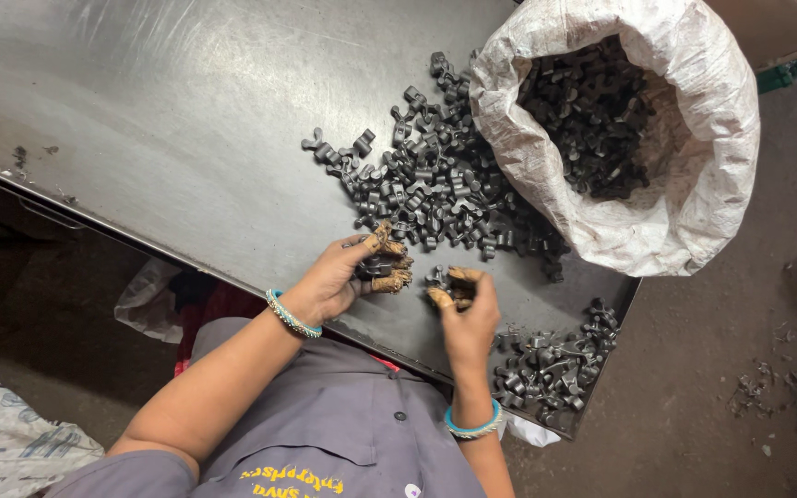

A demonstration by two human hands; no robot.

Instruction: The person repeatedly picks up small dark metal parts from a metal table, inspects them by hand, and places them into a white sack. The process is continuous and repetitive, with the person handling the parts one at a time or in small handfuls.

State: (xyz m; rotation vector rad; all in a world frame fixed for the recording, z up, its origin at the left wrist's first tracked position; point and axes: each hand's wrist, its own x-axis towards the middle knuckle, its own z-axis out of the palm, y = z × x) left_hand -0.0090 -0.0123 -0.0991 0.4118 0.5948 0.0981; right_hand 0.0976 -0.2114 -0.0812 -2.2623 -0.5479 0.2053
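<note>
My left hand point(348, 275) is closed around several small dark metal forged parts point(380, 267) just above the near edge of a steel table point(186, 120). My right hand point(468, 309) pinches one dark metal part point(440, 279) between taped fingertips, close beside the left hand. Both hands have tan wrapping on the fingertips and teal bangles at the wrists. A large loose pile of the same parts point(426, 180) lies on the table just beyond my hands. A smaller pile point(551, 364) sits at the table's near right corner, to the right of my right wrist.
A white woven sack point(694, 138), open and full of the same dark parts, stands on the table's right end. The floor on the right has scattered debris point(758, 387). A crumpled white bag point(2, 443) lies on the floor at lower left.
</note>
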